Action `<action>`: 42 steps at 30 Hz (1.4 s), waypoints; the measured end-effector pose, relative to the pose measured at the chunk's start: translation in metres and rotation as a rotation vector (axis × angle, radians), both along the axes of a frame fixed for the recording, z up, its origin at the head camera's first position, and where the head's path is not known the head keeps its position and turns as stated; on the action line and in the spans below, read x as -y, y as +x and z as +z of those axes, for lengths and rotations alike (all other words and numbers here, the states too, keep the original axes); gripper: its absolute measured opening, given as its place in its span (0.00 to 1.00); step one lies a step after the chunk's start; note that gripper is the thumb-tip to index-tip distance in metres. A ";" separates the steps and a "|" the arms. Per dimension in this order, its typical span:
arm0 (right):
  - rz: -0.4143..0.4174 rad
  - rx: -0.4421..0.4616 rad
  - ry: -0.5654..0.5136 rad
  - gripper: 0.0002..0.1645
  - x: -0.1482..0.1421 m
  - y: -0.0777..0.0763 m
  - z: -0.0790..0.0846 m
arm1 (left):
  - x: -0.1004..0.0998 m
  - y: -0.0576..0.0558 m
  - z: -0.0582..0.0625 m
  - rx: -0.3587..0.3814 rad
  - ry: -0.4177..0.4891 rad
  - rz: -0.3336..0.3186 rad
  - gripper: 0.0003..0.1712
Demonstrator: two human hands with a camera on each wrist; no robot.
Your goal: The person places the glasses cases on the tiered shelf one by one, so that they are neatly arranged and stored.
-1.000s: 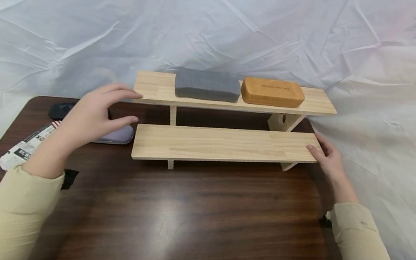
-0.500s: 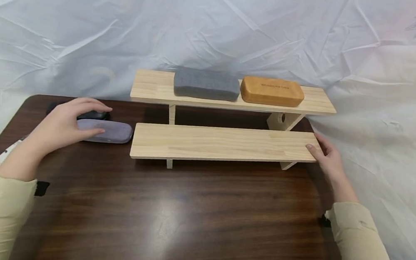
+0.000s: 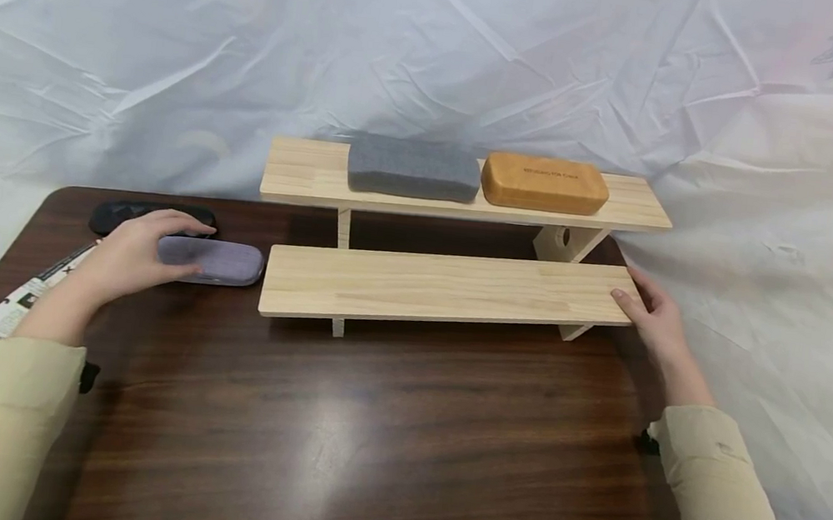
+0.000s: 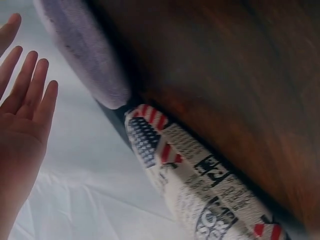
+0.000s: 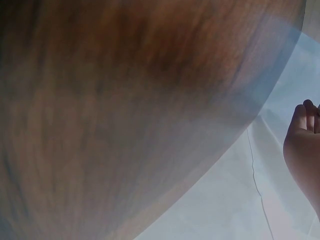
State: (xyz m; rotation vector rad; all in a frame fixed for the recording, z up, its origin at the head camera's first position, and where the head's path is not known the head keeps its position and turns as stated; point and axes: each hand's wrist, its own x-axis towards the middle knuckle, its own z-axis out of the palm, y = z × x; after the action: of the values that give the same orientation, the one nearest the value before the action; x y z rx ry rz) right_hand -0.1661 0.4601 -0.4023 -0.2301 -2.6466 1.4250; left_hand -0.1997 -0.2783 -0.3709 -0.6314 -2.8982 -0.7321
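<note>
A lavender glasses case [image 3: 216, 262] lies on the table left of a two-tier wooden shelf [image 3: 444, 289]. My left hand [image 3: 132, 254] is over the case's left end, thumb at the front side and fingers toward the back. In the left wrist view, that hand's fingers [image 4: 37, 85] look straight, near the lavender case [image 4: 90, 55]. My right hand [image 3: 661, 321] holds the right end of the shelf's lower board, thumb on top; its other fingers are partly hidden by the edge. The right wrist view shows only part of the right hand [image 5: 305, 145].
On the upper board sit a grey glasses case [image 3: 414, 169] and a tan one [image 3: 546, 184]. A black case [image 3: 115, 214] and a white case printed with text and flags [image 4: 175, 175] lie at the table's left. A white sheet [image 3: 179, 61] hangs behind.
My left hand has moved left and down from beside the upper board to the lavender case. My right hand stays on the lower board's end.
</note>
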 end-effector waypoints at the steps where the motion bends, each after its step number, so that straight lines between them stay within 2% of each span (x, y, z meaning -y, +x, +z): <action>1: -0.002 0.001 -0.001 0.43 0.000 0.000 0.000 | 0.001 -0.002 -0.001 0.017 -0.014 0.004 0.32; 6: 0.000 0.010 -0.011 0.44 0.001 0.000 0.000 | 0.009 -0.011 -0.009 0.072 -0.080 0.009 0.37; 15: 0.001 0.002 -0.039 0.44 0.001 0.001 0.001 | 0.019 -0.021 -0.019 0.071 -0.105 0.020 0.42; 21: 0.004 -0.012 -0.011 0.43 0.002 0.003 0.002 | 0.023 -0.022 -0.025 0.043 -0.118 0.002 0.41; 29: -0.002 -0.012 -0.015 0.42 -0.003 0.001 -0.001 | 0.027 -0.021 -0.031 0.064 -0.121 0.013 0.43; 36: 0.001 -0.014 -0.021 0.43 0.000 0.003 0.000 | 0.025 -0.018 -0.028 0.065 -0.096 0.009 0.42; 42: 0.006 -0.009 -0.018 0.43 0.000 0.005 0.001 | 0.024 -0.012 -0.023 0.066 -0.090 0.026 0.42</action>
State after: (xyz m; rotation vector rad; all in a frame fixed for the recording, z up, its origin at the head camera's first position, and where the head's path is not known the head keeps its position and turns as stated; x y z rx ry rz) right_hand -0.1615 0.4597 -0.4010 -0.2174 -2.6310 1.4485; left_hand -0.2116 -0.3022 -0.3941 -0.5878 -3.0079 -0.6344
